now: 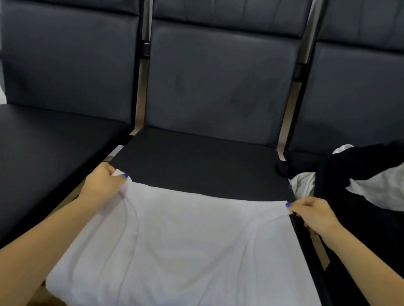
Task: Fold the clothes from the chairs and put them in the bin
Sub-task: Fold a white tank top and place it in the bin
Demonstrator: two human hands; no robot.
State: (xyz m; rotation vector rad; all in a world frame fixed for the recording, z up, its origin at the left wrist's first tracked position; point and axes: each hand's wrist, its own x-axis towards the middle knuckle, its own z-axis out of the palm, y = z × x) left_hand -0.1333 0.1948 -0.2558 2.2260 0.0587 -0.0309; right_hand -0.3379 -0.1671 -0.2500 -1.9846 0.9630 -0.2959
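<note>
White shirt (184,251) on mid chair (204,163); L hand (103,183) & R hand (315,213) grip pinching, prob. its corners.

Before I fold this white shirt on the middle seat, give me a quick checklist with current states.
1. Left hand pinches the shirt corner: ok.
2. Right hand pinches the other corner: ok.
3. Far edge pulled straight between both grips: ok.
4. Shirt flat on the middle seat: mostly ok, light creases.
5. Near hem: cannot tell, it runs out of view.
6. Bin in sight: not ok, none visible.
7. Pile on the right seat clear of the shirt: ok.
</note>
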